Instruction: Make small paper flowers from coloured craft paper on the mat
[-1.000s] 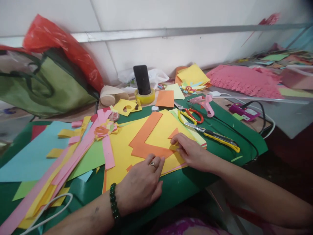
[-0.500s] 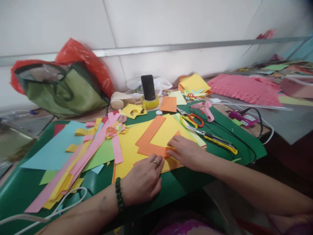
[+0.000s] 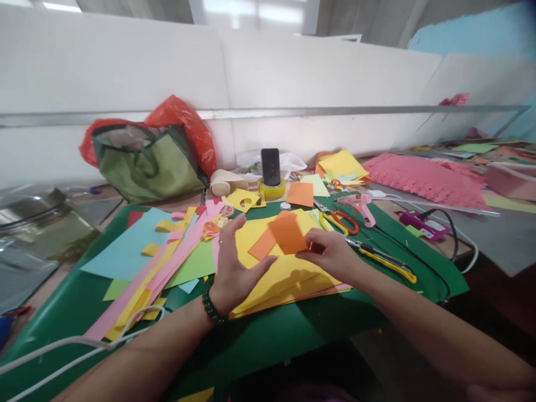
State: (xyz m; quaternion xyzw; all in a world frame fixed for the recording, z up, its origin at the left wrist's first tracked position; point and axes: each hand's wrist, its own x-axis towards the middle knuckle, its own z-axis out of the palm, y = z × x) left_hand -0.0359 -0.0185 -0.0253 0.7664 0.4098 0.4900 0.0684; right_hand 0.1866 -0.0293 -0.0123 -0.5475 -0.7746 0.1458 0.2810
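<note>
Since half a second ago the orange paper (image 3: 288, 233) has come up off the stack: both hands were down on it, now it's tilted up in the air over the yellow sheets (image 3: 263, 287), pinched along its near right edge by the right hand's (image 3: 330, 250) fingers. The left hand (image 3: 235, 268) has lifted away and is spread wide, thumb out, not gripping anything. The view has tipped up too, so more wall shows. Handling-wise I'd guess it's next to no weight, fairly stiff for paper but easy to crease, and liable to flop or slide if only one corner is held. I'd take it lightly by opposite edges and keep the thumbs off the middle. There's another orange strip (image 3: 262, 245) lying flat on the yellow, partly covered from here by the raised piece, so I can't see where it ends. Also can't tell if the held bit is folded double or a single layer, since its back is turned away. Some right fingertips are tucked out of sight, and no idea if the left thumb tip is brushing anything. The left hand also blocks part of the pink and orange paper flower (image 3: 211, 229).
</note>
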